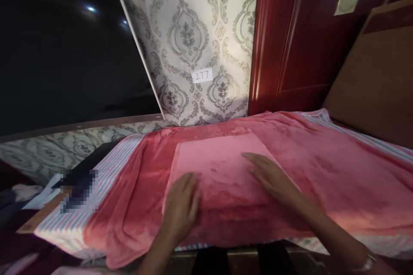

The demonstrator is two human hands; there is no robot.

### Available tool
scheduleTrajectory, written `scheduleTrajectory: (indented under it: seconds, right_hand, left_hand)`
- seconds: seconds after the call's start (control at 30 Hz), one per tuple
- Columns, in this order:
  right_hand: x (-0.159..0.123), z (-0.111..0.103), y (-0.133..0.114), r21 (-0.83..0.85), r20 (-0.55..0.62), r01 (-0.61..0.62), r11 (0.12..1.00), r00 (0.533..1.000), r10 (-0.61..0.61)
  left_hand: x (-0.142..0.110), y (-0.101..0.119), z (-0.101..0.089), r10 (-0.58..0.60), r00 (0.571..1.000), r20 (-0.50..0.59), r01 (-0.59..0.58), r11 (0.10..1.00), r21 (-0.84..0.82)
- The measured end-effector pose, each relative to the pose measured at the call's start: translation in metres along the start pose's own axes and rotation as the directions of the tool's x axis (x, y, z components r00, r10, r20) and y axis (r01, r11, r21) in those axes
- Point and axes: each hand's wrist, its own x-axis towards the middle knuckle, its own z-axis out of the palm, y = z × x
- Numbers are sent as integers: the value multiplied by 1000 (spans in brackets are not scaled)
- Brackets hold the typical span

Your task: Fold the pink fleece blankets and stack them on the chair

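Two hands are seen open in the head view: the left hand (180, 206) and the right hand (271, 178) are pressed flat, nothing gripped, on a pink fleece fold (219, 159) (long axis apparently pointing away) over a red blanket (348, 180).

Loads of room to slide across the red fleece blanket (351, 176) out past the right hand (271, 178), but the wallpapered wall (187, 30) and red wooden door (290, 38) block the far side, and a cardboard sheet (380, 77) blocks the right.
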Motion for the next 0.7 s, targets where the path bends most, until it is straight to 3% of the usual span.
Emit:
scheduleTrajectory:
  seconds: [0.1, 0.27, 0.43, 0.7]
  right_hand:
    - [38, 39, -31, 30, 291, 177, 984, 940, -177]
    - [95, 94, -58, -58, 630, 271, 961, 757, -176]
    - [133, 140, -60, -51, 720, 374, 926, 656, -225]
    - [188, 187, -28, -83, 766, 322, 943, 626, -146]
  left_hand:
    - [-15, 17, 20, 179, 978, 103, -193, 970, 147]
    - [-36, 12, 33, 202, 979, 20, -192, 891, 411]
    - [-49, 8, 48, 228, 972, -59, -172, 860, 481]
    - [-56, -12, 83, 248, 958, -142, -164, 886, 434]
